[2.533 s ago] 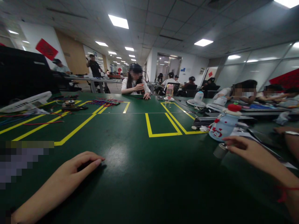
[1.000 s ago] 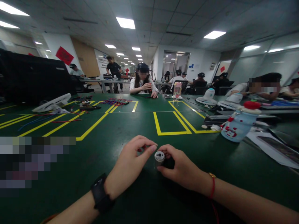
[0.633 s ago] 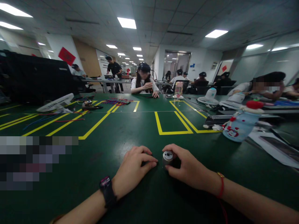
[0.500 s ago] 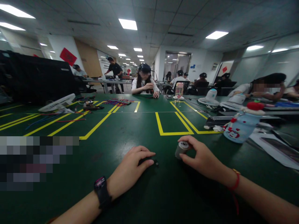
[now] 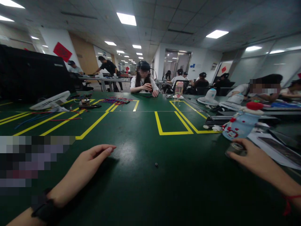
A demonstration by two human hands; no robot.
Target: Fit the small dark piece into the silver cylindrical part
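My right hand [image 5: 252, 157] is closed around a small silver cylindrical motor [image 5: 236, 148], thumb on the near side and fingers on the far side. It is over the right of the table, just in front of a light blue bottle [image 5: 241, 124] with a red knitted top. Over the left part of the table, my left hand [image 5: 90, 160] has its fingers stretched out and the thumb close beside them; nothing shows in it. A tiny dark ring-shaped part [image 5: 156, 164] lies on the green table [image 5: 141, 191] between my hands, touched by neither.
Yellow tape lines [image 5: 176, 133] mark the table. Coloured wires [image 5: 117, 100] and a white fan [image 5: 50, 100] lie at the far left, near a large black case [image 5: 33, 75]. More small fans [image 5: 208, 98] stand on the right. A person [image 5: 144, 81] sits opposite.
My right hand has carried the motor rightward to the blue bottle. My left hand has drawn away to the left from the tiny part, which stays on the table.
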